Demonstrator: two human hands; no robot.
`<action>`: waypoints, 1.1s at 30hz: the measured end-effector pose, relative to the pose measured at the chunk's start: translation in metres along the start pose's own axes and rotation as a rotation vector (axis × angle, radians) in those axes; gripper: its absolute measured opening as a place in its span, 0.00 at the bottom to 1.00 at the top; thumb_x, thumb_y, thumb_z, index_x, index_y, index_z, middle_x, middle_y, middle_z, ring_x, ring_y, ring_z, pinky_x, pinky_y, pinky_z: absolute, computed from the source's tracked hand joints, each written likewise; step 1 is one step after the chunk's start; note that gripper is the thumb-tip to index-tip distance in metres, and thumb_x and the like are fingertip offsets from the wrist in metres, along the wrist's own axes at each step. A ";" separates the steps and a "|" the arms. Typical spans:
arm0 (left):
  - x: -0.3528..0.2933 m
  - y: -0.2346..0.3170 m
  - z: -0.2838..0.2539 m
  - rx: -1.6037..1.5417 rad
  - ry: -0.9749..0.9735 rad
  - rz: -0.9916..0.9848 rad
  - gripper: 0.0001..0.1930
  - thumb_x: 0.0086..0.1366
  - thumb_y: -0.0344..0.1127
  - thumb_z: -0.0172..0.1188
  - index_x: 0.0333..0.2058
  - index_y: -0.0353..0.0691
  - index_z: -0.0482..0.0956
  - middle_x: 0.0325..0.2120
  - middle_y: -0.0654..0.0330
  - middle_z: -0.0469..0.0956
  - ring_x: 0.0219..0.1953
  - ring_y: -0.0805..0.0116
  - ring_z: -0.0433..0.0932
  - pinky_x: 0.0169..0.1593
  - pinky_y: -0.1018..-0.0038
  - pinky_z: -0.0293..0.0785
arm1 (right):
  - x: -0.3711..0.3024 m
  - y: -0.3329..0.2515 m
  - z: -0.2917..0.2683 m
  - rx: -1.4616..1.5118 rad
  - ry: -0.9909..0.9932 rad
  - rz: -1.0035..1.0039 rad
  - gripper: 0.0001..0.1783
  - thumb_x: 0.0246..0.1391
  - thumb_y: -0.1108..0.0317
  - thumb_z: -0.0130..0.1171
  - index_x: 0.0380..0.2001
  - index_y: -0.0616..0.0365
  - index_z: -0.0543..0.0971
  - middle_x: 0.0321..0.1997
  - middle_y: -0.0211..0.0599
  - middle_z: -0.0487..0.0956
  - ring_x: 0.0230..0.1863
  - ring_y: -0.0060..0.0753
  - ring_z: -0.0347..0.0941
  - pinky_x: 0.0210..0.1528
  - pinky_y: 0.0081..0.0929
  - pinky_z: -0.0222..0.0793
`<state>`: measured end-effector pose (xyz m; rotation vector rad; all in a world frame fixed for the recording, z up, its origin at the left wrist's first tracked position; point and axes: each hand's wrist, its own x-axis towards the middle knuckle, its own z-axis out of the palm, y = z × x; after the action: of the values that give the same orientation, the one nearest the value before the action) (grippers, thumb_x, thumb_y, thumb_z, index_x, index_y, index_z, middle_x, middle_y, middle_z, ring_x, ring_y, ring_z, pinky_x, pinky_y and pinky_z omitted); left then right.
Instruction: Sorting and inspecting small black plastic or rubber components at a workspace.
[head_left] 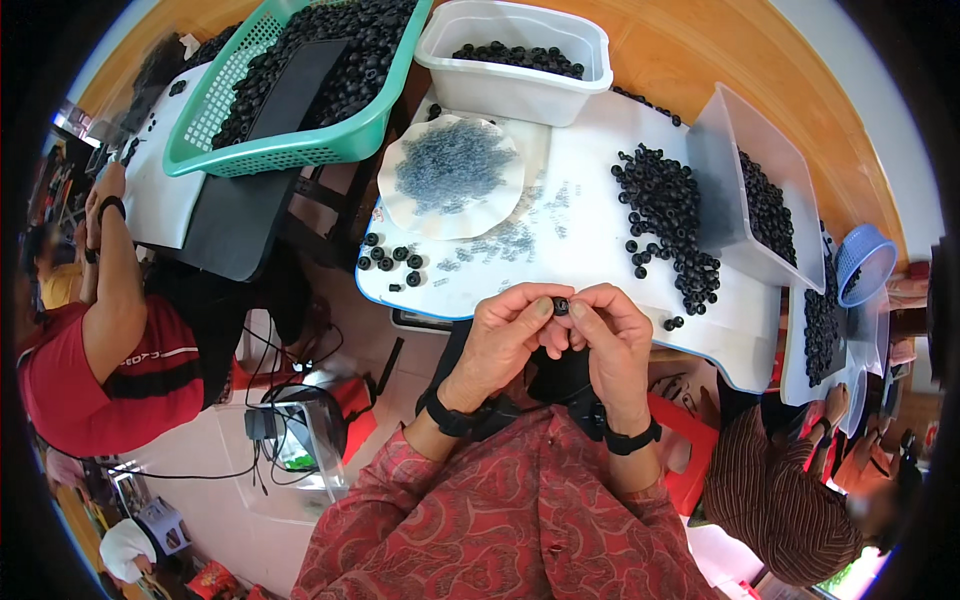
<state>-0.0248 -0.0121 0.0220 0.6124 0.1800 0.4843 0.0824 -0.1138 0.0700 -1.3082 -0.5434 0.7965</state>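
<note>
A small black round part [560, 307], with what looks like a hole in it, is pinched between my two hands just past the table's near edge. My left hand [508, 335] grips it between thumb and forefinger, and my right hand [612, 335] does the same from the other side. To the left, several similar black parts lie near the table edge [400, 254]. A white round dish [400, 213] behind them bears a heap of small clear pieces [455, 165], some spilled beside it. Farther right lies a loose pile of black parts [665, 195].
A white tub [510, 95] with black parts stands at the back. A translucent bin [735, 225] leans at right, near a blue basket [866, 262]. A green basket [270, 156] of black parts sits at far left. Co-workers sit on both sides; cables [265, 420] hang at left.
</note>
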 end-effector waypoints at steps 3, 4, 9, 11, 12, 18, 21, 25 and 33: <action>0.001 -0.002 -0.001 -0.002 -0.005 -0.003 0.14 0.74 0.32 0.50 0.51 0.32 0.77 0.31 0.60 0.80 0.29 0.76 0.78 0.35 0.79 0.78 | 0.000 0.000 0.000 -0.032 0.013 -0.008 0.03 0.61 0.74 0.59 0.36 0.62 0.78 0.31 0.27 0.80 0.28 0.12 0.69 0.32 0.13 0.66; 0.002 -0.004 -0.002 -0.003 -0.006 0.000 0.14 0.74 0.32 0.50 0.51 0.31 0.77 0.31 0.60 0.80 0.29 0.76 0.77 0.35 0.79 0.78 | 0.000 -0.001 0.000 -0.044 0.019 -0.011 0.02 0.61 0.75 0.58 0.36 0.62 0.77 0.30 0.28 0.80 0.28 0.12 0.69 0.32 0.14 0.66; 0.004 -0.008 -0.003 0.098 0.060 0.010 0.13 0.74 0.29 0.49 0.51 0.32 0.77 0.32 0.60 0.79 0.32 0.76 0.77 0.37 0.79 0.77 | 0.002 -0.001 0.011 -0.080 0.056 -0.110 0.03 0.60 0.80 0.56 0.35 0.64 0.73 0.26 0.31 0.77 0.26 0.16 0.72 0.29 0.17 0.70; 0.006 -0.010 -0.003 0.108 0.079 0.009 0.13 0.74 0.29 0.50 0.51 0.32 0.77 0.32 0.60 0.79 0.32 0.75 0.77 0.37 0.79 0.77 | 0.004 0.009 0.008 -0.161 0.074 -0.171 0.03 0.60 0.81 0.55 0.35 0.64 0.72 0.25 0.32 0.76 0.25 0.17 0.73 0.27 0.18 0.71; 0.006 -0.010 -0.002 0.107 0.085 0.004 0.12 0.73 0.29 0.50 0.51 0.32 0.77 0.33 0.60 0.79 0.32 0.75 0.77 0.37 0.80 0.77 | 0.004 0.010 0.008 -0.179 0.074 -0.194 0.03 0.60 0.80 0.56 0.34 0.64 0.71 0.24 0.33 0.76 0.24 0.18 0.74 0.25 0.16 0.70; 0.014 -0.017 -0.017 0.028 0.080 0.012 0.12 0.72 0.31 0.53 0.50 0.32 0.78 0.34 0.58 0.80 0.31 0.76 0.77 0.35 0.79 0.75 | 0.014 0.011 -0.008 -0.363 0.081 -0.182 0.02 0.59 0.77 0.59 0.33 0.64 0.76 0.28 0.30 0.76 0.27 0.16 0.73 0.29 0.15 0.68; 0.015 -0.013 -0.019 0.004 0.132 -0.022 0.13 0.72 0.31 0.53 0.50 0.31 0.77 0.35 0.57 0.80 0.30 0.75 0.76 0.35 0.79 0.74 | 0.030 0.015 -0.030 -0.486 0.197 -0.175 0.03 0.56 0.75 0.62 0.31 0.64 0.79 0.29 0.30 0.75 0.27 0.17 0.70 0.30 0.18 0.67; 0.015 -0.012 -0.025 -0.003 0.138 -0.024 0.13 0.72 0.31 0.53 0.50 0.30 0.77 0.35 0.56 0.80 0.30 0.75 0.75 0.34 0.78 0.72 | 0.054 0.011 -0.065 -0.911 0.301 -0.387 0.05 0.53 0.79 0.60 0.35 0.64 0.80 0.30 0.41 0.76 0.26 0.31 0.72 0.29 0.26 0.68; 0.017 -0.011 -0.030 0.001 0.143 -0.033 0.13 0.72 0.31 0.53 0.50 0.30 0.76 0.35 0.56 0.80 0.30 0.74 0.75 0.33 0.78 0.72 | 0.080 0.009 -0.106 -1.433 0.338 -0.487 0.23 0.47 0.87 0.51 0.48 0.62 0.78 0.50 0.43 0.76 0.50 0.50 0.68 0.54 0.38 0.66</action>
<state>-0.0153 0.0035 -0.0093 0.5746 0.3258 0.4961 0.2104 -0.1186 0.0332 -2.3771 -1.1762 -0.3941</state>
